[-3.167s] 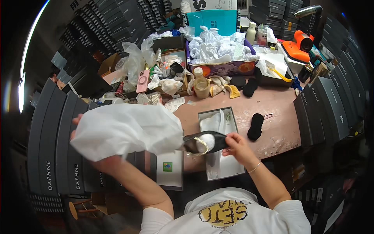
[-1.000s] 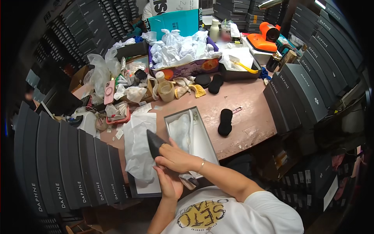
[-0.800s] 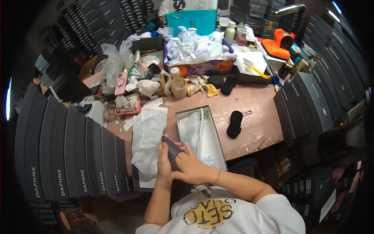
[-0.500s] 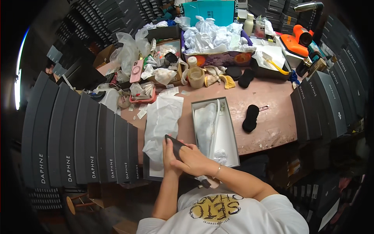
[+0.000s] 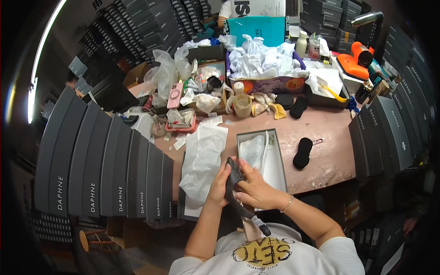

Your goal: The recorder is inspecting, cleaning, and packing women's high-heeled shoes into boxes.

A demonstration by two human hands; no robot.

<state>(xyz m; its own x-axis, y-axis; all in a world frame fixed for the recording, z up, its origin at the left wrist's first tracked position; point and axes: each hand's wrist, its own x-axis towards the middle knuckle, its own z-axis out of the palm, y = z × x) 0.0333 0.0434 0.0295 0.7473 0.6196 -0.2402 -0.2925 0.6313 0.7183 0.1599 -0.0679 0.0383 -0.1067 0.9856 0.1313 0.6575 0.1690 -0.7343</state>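
- My left hand (image 5: 219, 187) grips the black shoe (image 5: 233, 176) along its left side.
- My right hand (image 5: 260, 189) grasps it from the right.
- The shoe is held up before my shirt (image 5: 293, 256), pointed toe facing away from me.
- White paper (image 5: 203, 158) lies left of it, partly on the desk (image 5: 327, 167).
- An open grey box (image 5: 274, 169) sits beyond my right hand.
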